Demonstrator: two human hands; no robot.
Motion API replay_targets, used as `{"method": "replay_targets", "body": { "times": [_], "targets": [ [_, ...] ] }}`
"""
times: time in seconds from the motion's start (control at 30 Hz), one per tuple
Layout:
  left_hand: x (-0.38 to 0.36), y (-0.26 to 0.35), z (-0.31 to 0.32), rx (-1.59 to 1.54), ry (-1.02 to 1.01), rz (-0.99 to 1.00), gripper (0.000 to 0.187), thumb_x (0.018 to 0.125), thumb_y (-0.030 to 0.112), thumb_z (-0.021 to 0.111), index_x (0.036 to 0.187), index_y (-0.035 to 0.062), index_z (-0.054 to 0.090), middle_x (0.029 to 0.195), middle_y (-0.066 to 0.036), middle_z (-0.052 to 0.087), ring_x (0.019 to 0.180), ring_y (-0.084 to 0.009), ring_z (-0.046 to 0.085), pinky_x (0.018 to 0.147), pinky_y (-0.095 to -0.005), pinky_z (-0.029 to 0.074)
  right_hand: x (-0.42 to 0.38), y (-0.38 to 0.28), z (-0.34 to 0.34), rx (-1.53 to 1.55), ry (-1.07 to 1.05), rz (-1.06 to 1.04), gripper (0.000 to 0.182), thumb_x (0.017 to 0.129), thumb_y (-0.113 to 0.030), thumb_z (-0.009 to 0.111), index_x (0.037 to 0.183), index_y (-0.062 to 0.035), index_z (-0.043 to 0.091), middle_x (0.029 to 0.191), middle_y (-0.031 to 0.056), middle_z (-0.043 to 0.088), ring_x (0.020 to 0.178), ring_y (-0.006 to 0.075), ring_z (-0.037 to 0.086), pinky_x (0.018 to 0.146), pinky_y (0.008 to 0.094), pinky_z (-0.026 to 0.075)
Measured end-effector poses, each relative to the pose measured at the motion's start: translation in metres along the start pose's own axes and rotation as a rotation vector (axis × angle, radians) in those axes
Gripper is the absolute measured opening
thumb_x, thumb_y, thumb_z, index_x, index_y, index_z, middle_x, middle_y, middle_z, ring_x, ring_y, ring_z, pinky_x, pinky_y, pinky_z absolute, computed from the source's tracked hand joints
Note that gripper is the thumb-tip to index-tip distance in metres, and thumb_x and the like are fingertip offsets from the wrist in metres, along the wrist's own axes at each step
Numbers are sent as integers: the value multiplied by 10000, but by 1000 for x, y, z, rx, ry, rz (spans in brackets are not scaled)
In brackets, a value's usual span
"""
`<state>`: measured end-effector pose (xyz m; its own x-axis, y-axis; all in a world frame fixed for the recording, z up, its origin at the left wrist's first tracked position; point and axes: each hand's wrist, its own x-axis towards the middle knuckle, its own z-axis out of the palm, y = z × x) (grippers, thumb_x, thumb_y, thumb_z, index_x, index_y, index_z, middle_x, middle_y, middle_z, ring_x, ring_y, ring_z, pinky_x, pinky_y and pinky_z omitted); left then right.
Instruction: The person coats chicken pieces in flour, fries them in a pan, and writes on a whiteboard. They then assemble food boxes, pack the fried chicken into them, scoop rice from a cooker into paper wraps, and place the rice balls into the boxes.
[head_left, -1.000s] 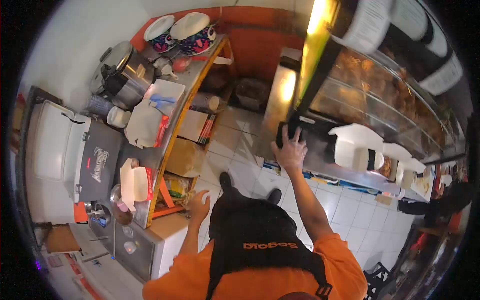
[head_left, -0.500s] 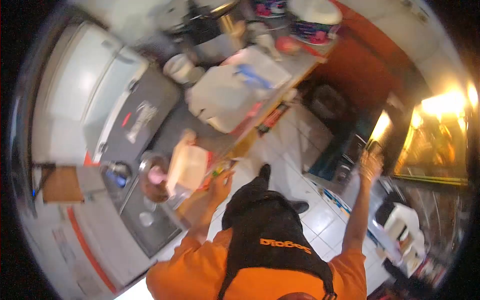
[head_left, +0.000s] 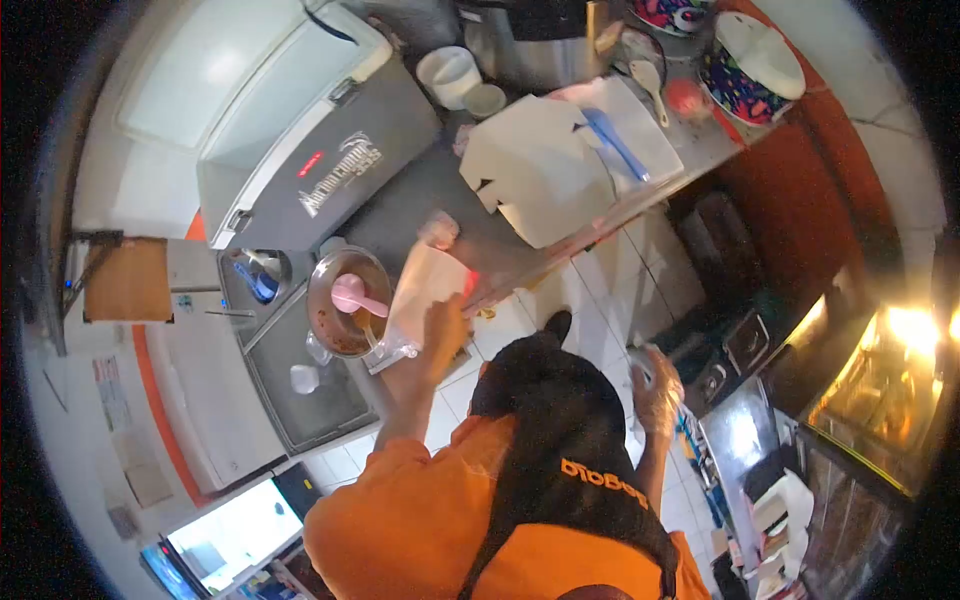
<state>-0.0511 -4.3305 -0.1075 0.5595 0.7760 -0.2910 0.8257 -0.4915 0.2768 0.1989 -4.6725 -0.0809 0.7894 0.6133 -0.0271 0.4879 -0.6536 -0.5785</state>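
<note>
My left hand (head_left: 447, 332) is blurred at the counter's front edge, against the lower right side of a white, red-edged paper piece (head_left: 428, 285). Whether its fingers grip the paper cannot be made out. Just left of the paper stands a round metal bowl (head_left: 325, 300) with brown residue and a pink scoop (head_left: 352, 294) in it. My right hand (head_left: 658, 388), in a clear plastic glove, is raised beside my black apron (head_left: 560, 420). Its fingers curve apart from the thumb, and nothing plain shows between them.
A grey cooler (head_left: 330, 165) with its lid up stands behind the bowl. Flat white cardboard (head_left: 545, 165) and a blue-handled tool (head_left: 615, 145) lie on the counter. Patterned tubs (head_left: 745, 85) stand at the far end. To the right is a lit glass cabinet (head_left: 880, 390).
My right hand has drawn back from near the lit cabinet toward my body. My left hand stays by the counter edge and now overlaps the paper's side. The view has turned.
</note>
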Motion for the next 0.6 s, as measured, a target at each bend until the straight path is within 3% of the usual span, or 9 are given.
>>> {"method": "replay_targets", "body": {
  "times": [0.07, 0.17, 0.23, 0.27, 0.3, 0.37, 0.43, 0.47, 0.6],
  "targets": [
    [10, -2, -19, 50, 81, 72, 137, 852, 121, 649, 933, 15, 684, 829, -288, 695, 810, -464, 699, 753, -539, 547, 5, -20, 2, -40, -23, -19, 380, 888, -240, 752, 1227, -86, 674, 1249, 157, 687, 1175, 355, 631, 1044, 456, 477],
    [24, -27, -23, -93, 236, 170, 150, 874, 143, 644, 943, 19, 692, 823, -261, 702, 797, -455, 696, 740, -538, 540, 16, -30, -13, 48, -55, -24, 372, 898, -246, 747, 1229, -90, 675, 1231, 162, 693, 1150, 358, 644, 1023, 458, 493],
    [51, -37, -25, 16, 292, 70, 178, 892, 157, 647, 974, 7, 695, 826, -247, 709, 792, -443, 704, 732, -532, 538, 22, -16, -17, 19, 16, -25, 373, 904, -245, 745, 1226, -69, 676, 1196, 181, 708, 1111, 369, 670, 983, 449, 518],
    [63, -35, -35, -60, 184, -74, 203, 908, 183, 649, 990, 1, 679, 833, -239, 709, 838, -431, 702, 770, -541, 530, 23, -7, -24, 22, 25, -1, 367, 907, -236, 741, 1220, -53, 679, 1183, 187, 713, 1099, 367, 680, 972, 442, 523],
    [77, -42, -36, -59, 407, 65, 224, 919, 218, 643, 1000, 12, 676, 861, -236, 714, 870, -428, 703, 788, -543, 528, 19, -3, -31, 27, 26, 21, 362, 910, -228, 737, 1213, -37, 682, 1170, 193, 717, 1087, 366, 690, 961, 436, 528],
    [105, -29, -73, -37, 451, -6, 260, 925, 263, 642, 1038, 30, 670, 916, -231, 717, 930, -424, 698, 818, -544, 530, 14, 5, -49, 36, 2, 69, 397, 924, -243, 719, 1264, -45, 666, 1253, 209, 682, 1134, 365, 676, 968, 425, 527],
    [104, 4, -137, 86, 299, -173, 301, 909, 287, 659, 1079, 39, 671, 948, -233, 717, 948, -421, 697, 823, -538, 541, 5, 9, -63, -82, -18, 155, 416, 929, -249, 714, 1293, -55, 657, 1272, 206, 675, 1161, 366, 664, 982, 421, 522],
    [107, 8, -156, 180, 342, -121, 324, 898, 301, 670, 1091, 41, 673, 954, -235, 718, 939, -419, 700, 815, -531, 549, 3, 16, -66, -13, 8, 162, 433, 925, -244, 722, 1310, -60, 650, 1275, 205, 676, 1172, 369, 660, 999, 422, 514],
    [152, -24, -153, 339, 306, -85, 423, 863, 362, 698, 1121, 28, 668, 971, -231, 722, 942, -407, 701, 817, -510, 566, -14, 15, -75, 74, 40, 283, 417, 917, -192, 731, 1303, -55, 650, 1272, 206, 680, 1190, 365, 653, 1020, 430, 501]
  ]
}}
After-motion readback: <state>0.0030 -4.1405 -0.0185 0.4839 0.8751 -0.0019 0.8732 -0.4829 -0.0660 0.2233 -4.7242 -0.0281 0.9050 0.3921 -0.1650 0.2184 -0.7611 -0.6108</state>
